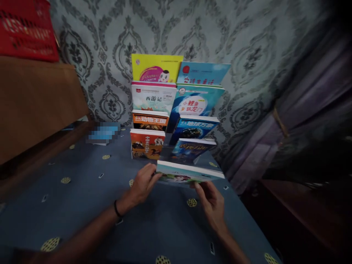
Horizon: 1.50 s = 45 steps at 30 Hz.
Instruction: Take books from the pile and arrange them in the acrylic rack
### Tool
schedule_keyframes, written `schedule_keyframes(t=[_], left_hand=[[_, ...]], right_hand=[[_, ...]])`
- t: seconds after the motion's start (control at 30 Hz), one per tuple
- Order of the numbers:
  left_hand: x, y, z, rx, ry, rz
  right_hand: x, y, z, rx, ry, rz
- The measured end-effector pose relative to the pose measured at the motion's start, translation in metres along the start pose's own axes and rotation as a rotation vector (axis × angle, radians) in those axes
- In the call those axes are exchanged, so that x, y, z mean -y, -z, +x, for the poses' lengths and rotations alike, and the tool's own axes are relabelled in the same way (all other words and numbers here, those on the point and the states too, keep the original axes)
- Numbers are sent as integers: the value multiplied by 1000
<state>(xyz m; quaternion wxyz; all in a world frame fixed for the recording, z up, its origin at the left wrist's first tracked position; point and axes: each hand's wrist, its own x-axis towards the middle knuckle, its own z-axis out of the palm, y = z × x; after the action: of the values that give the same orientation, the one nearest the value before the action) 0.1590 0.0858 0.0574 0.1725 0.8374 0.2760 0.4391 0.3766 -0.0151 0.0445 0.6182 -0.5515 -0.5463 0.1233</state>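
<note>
Between my hands is a book [187, 173] with a pale green and blue cover, its white page edge turned up. My left hand [144, 181] grips its left end, thumb on the cover. My right hand [210, 200] pinches its lower edge toward the right. Just behind it stands a tiered book rack [166, 141], mostly hidden by books in two columns. On the left are a yellow book [156, 66], a white book [154, 96] and two orange ones, the lowest being a red-orange book [147, 145]. Several blue books, such as a dark blue book [192, 148], fill the right column.
A blurred-out blue book [103, 132] lies on the dark blue patterned cloth [90, 205] at the left. Beyond it are a brown wooden cabinet [38, 106] and a red basket [27, 33] on top. A purple curtain [288, 110] hangs at the right.
</note>
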Motion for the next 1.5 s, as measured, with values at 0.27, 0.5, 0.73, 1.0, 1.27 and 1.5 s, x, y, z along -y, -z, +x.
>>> schedule_keyframes(t=[0.27,0.5,0.73,1.0,1.27,1.5], left_hand=[[7,-16,36,-8,-111,-24],[1,-28,95,-43,-225,107],[6,-33,105,-32,-177,154],[19,-46,107,-45,-119,137],[22,-60,107,-31,-44,203],[23,-75,110,34,121,411]], right_hand=[[-11,12,35,-64,26,-52],[-22,21,98,-105,127,17],[-37,18,114,-114,153,38],[-56,16,120,-51,114,17],[-75,12,117,-67,82,22],[-88,9,112,-175,101,-214]])
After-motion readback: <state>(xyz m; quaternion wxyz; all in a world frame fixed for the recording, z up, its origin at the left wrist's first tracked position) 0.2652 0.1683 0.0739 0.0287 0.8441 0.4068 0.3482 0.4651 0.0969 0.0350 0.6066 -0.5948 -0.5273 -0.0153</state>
